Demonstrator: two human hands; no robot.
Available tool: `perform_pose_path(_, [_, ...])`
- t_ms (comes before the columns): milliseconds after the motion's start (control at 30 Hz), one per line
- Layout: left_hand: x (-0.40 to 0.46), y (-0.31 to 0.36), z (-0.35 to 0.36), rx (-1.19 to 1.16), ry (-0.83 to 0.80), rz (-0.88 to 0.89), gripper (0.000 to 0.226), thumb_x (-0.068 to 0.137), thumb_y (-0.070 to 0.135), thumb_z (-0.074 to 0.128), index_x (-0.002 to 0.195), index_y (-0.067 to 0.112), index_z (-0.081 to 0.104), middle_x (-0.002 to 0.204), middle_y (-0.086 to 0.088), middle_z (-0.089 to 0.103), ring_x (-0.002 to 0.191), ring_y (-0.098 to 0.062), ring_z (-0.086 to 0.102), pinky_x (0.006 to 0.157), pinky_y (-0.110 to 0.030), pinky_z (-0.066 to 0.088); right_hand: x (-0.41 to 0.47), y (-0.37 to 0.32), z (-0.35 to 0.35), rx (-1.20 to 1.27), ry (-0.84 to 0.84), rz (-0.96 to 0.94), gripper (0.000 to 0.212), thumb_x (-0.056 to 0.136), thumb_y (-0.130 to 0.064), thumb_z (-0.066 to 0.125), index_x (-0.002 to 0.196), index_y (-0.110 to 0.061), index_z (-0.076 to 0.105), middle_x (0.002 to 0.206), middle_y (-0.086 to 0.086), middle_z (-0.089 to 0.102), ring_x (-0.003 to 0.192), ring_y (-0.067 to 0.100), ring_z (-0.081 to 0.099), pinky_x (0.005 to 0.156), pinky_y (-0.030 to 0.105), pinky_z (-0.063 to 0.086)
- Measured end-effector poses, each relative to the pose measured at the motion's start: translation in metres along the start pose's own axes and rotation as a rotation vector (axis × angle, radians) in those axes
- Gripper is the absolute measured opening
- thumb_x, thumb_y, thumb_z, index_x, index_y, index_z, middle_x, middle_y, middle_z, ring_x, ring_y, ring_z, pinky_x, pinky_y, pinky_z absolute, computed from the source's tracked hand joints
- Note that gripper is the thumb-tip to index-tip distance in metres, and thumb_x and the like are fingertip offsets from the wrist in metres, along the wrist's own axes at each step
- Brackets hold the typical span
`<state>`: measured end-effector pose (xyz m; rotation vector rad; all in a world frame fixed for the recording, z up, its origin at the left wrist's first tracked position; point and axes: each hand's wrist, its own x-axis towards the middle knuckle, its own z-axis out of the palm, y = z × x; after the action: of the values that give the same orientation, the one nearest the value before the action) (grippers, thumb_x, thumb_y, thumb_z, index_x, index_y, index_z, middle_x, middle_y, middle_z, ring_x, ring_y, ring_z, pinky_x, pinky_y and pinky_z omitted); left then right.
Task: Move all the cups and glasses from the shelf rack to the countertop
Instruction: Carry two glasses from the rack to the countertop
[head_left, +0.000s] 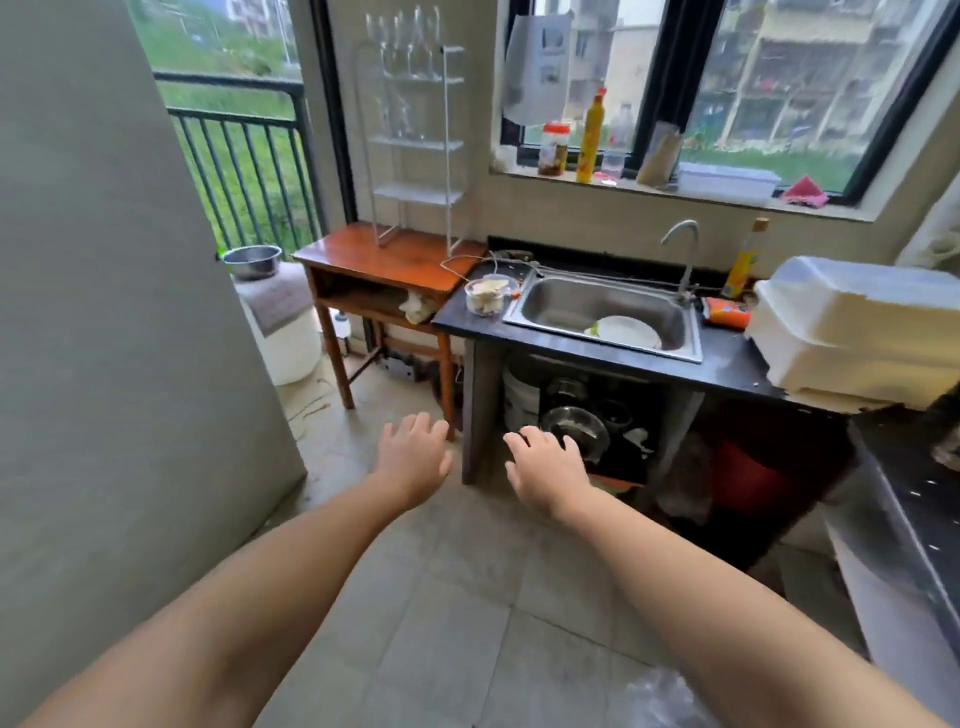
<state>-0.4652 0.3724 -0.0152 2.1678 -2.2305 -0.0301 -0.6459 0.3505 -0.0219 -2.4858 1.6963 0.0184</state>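
Note:
A white wire shelf rack (415, 145) stands on a small wooden table (363, 257) in the far corner. Several clear glasses (405, 47) stand on its upper tiers, blurred against the wall; its lower tiers look bare. The dark countertop (727, 364) with a steel sink (602, 312) runs right of the table. My left hand (413, 454) and my right hand (545, 467) are stretched out over the floor, well short of the rack, fingers apart and holding nothing.
A glass bowl (485, 296) with food sits on the counter's left end, a white plate (628, 332) lies in the sink, and a white plastic box (852, 327) fills the counter's right. A grey wall (104, 312) rises close on my left. Bottles (589, 140) line the windowsill.

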Motion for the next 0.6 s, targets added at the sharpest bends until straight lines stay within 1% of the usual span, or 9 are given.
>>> perform_pose_path(100, [0.012, -0.04, -0.004, 0.022, -0.006, -0.059, 0.044, 0.096, 0.037, 0.04, 0.135, 0.016, 0.042, 0.136, -0.008, 0.047, 0.129, -0.026, 0.043, 0.105, -0.041, 0.036, 0.042, -0.034, -0.005, -0.005, 0.005, -0.09, 0.046, 0.099, -0.031, 0.038, 0.142, -0.018, 0.036, 0.143, 0.009, 0.041, 0.133, 0.03, 0.04, 0.114, 0.051, 0.023])
perform_pose_path(200, [0.04, -0.072, -0.008, 0.017, 0.007, -0.111, 0.042, 0.096, 0.036, 0.038, 0.133, 0.016, 0.044, 0.135, -0.008, 0.048, 0.129, -0.026, 0.043, 0.106, -0.041, 0.036, 0.089, -0.054, -0.009, -0.002, 0.02, -0.163, 0.046, 0.099, -0.032, 0.038, 0.142, -0.018, 0.036, 0.141, 0.009, 0.044, 0.13, 0.031, 0.043, 0.113, 0.052, 0.025])
perform_pose_path(333, [0.1, -0.109, -0.014, 0.006, 0.03, -0.161, 0.037, 0.096, 0.035, 0.035, 0.124, 0.015, 0.048, 0.13, -0.01, 0.05, 0.122, -0.028, 0.048, 0.102, -0.041, 0.038, 0.165, -0.065, -0.022, -0.008, 0.052, -0.219, 0.042, 0.098, -0.031, 0.039, 0.138, -0.018, 0.042, 0.138, 0.009, 0.047, 0.127, 0.031, 0.046, 0.112, 0.054, 0.028])
perform_pose_path(467, [0.158, -0.143, -0.019, -0.009, 0.046, -0.214, 0.039, 0.096, 0.035, 0.034, 0.126, 0.015, 0.049, 0.133, -0.009, 0.049, 0.127, -0.027, 0.044, 0.104, -0.042, 0.036, 0.239, -0.073, -0.04, -0.015, 0.066, -0.266, 0.043, 0.099, -0.032, 0.039, 0.139, -0.018, 0.04, 0.137, 0.009, 0.049, 0.128, 0.029, 0.047, 0.111, 0.052, 0.031])
perform_pose_path(600, [0.207, -0.177, -0.025, -0.058, 0.072, -0.271, 0.038, 0.096, 0.035, 0.035, 0.124, 0.016, 0.051, 0.134, -0.008, 0.05, 0.126, -0.027, 0.045, 0.104, -0.042, 0.036, 0.305, -0.083, -0.056, -0.019, 0.071, -0.292, 0.042, 0.098, -0.032, 0.04, 0.138, -0.019, 0.042, 0.135, 0.009, 0.051, 0.126, 0.029, 0.049, 0.11, 0.051, 0.031])
